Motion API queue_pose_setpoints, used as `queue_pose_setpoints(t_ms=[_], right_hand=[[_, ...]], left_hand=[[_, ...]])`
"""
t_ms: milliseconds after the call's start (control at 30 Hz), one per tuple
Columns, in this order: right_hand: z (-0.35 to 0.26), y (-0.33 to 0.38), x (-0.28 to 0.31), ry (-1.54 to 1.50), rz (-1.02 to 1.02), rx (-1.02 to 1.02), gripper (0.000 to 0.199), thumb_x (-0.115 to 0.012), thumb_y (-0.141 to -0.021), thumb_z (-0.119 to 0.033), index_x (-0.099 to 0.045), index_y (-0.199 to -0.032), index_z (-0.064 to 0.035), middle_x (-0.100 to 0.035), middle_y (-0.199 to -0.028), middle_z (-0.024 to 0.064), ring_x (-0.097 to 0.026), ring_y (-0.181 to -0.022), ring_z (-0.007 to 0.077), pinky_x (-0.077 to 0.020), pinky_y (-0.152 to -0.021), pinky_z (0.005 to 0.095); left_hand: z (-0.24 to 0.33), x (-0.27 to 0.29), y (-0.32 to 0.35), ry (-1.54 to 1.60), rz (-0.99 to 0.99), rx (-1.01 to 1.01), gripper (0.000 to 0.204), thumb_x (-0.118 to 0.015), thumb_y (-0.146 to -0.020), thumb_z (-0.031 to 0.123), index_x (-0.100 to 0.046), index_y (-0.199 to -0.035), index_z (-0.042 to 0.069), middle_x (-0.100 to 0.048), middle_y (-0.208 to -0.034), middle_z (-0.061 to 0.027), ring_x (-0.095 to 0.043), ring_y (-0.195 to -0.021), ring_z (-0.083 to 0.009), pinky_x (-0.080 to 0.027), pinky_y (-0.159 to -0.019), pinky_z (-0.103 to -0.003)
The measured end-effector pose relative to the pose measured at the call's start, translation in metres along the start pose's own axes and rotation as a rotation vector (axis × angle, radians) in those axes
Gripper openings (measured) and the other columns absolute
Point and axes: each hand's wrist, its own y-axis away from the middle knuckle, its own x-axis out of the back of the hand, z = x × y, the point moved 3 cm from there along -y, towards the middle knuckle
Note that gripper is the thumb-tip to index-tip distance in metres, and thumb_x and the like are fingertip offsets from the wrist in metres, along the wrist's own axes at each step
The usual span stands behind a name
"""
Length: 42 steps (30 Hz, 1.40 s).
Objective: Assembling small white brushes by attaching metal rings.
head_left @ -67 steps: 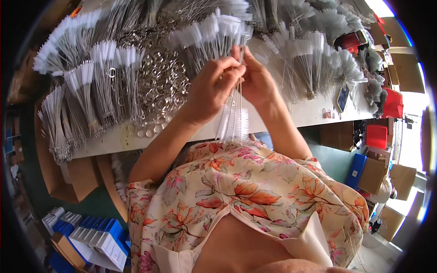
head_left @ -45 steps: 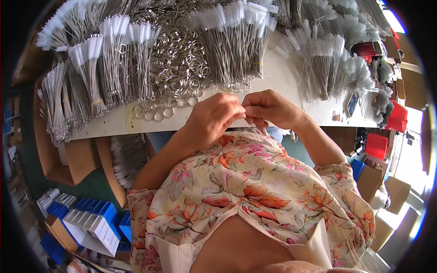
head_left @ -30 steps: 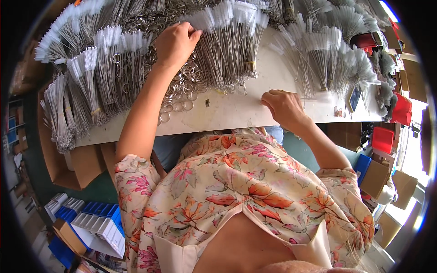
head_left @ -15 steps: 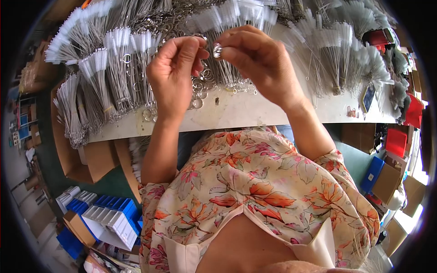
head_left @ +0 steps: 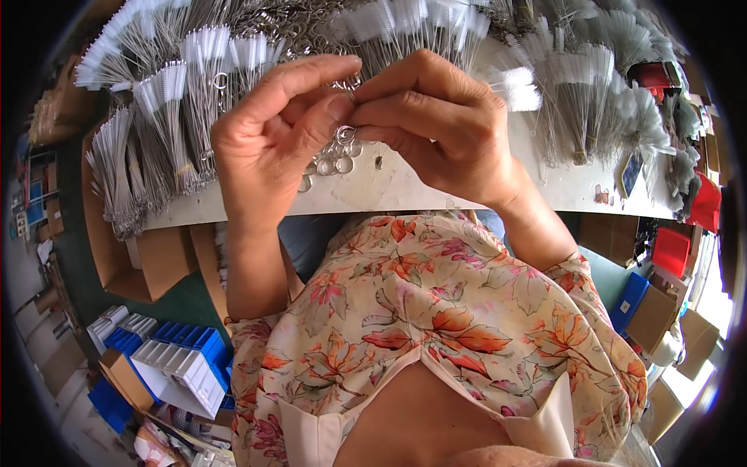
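My left hand [head_left: 272,128] and my right hand [head_left: 443,117] meet fingertip to fingertip above the table. The left thumb and fingers curl around a small metal ring [head_left: 353,81]. My right fingers are pinched together beside it. A white-bristled brush [head_left: 517,88] sticks out behind the right hand, apparently held in it, though its wire stem is mostly hidden by the fingers. Just below the fingertips show shiny metal rings [head_left: 345,135]; whether they hang from a hand, I cannot tell. Several loose rings [head_left: 325,166] lie on the tabletop.
Bundles of wire-stemmed white brushes [head_left: 167,97] cover the left of the table [head_left: 436,196], with more bundles [head_left: 583,86] at the right. A heap of metal rings [head_left: 299,31] lies at the back. Below left are a cardboard box [head_left: 148,272] and blue and white bins [head_left: 183,366].
My hands have come together, and the left has opened its curl wider. The white brush head now shows beside the right hand. The rings pinched in the right fingers no longer show there.
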Motion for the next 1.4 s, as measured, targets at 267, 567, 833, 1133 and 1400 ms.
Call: queue_pose_setpoints(t_ms=[267,567,833,1133,1400], right_hand=[[0.001,-0.014,-0.004,-0.326,-0.084,-0.067,0.008,-0.07,-0.074,-0.013,-0.067,-0.08,-0.0087,-0.061,-0.077,0.0023,-0.055,-0.055,0.012,-0.0451,-0.05,0.0238],[0.009,-0.016,-0.017,-0.902,-0.108,-0.788,0.016,-0.061,-0.086,-0.018,-0.062,-0.092,-0.0028,-0.054,-0.064,-0.0011,-0.044,-0.049,0.0025,-0.0286,-0.041,0.0172],[0.008,-0.035,-0.006,-0.684,-0.46,-0.818,0.031,-0.051,-0.092,-0.027,-0.058,-0.078,-0.001,-0.054,-0.063,0.0004,-0.049,-0.056,0.007,-0.0416,-0.05,0.0218],[0.017,-0.01,-0.018,-0.96,-0.424,-0.941,0.016,-0.064,-0.082,-0.019,-0.062,-0.085,-0.0034,-0.058,-0.066,0.0024,-0.047,-0.045,0.0041,-0.0308,-0.036,0.0154],[0.008,-0.006,-0.015,-0.634,-0.257,-0.656,0.013,-0.062,-0.083,-0.007,-0.062,-0.092,0.002,-0.06,-0.07,0.0018,-0.046,-0.052,0.0036,-0.0367,-0.045,0.0183]], left_hand=[[0.019,0.01,-0.001,-0.219,-0.071,-0.058,0.029,-0.06,-0.075,-0.011,-0.059,-0.104,-0.007,-0.062,-0.098,-0.0149,-0.063,-0.083,-0.0153,-0.052,-0.073,-0.023],[0.019,0.012,-0.003,-0.359,0.031,-0.27,0.03,-0.061,-0.072,-0.012,-0.06,-0.102,-0.008,-0.062,-0.097,-0.0141,-0.063,-0.079,-0.0145,-0.054,-0.07,-0.022],[0.019,0.019,0.002,-0.34,-0.075,-0.178,0.027,-0.06,-0.074,-0.012,-0.06,-0.101,-0.008,-0.062,-0.097,-0.0145,-0.063,-0.081,-0.015,-0.054,-0.07,-0.023],[0.017,0.013,0.01,-0.263,0.016,-0.222,0.028,-0.059,-0.075,-0.012,-0.059,-0.102,-0.01,-0.061,-0.098,-0.0175,-0.063,-0.083,-0.0182,-0.054,-0.072,-0.026],[0.012,0.021,0.012,-0.138,-0.031,-0.032,0.025,-0.059,-0.076,-0.011,-0.059,-0.102,-0.009,-0.062,-0.098,-0.0159,-0.062,-0.08,-0.0142,-0.054,-0.071,-0.024]])
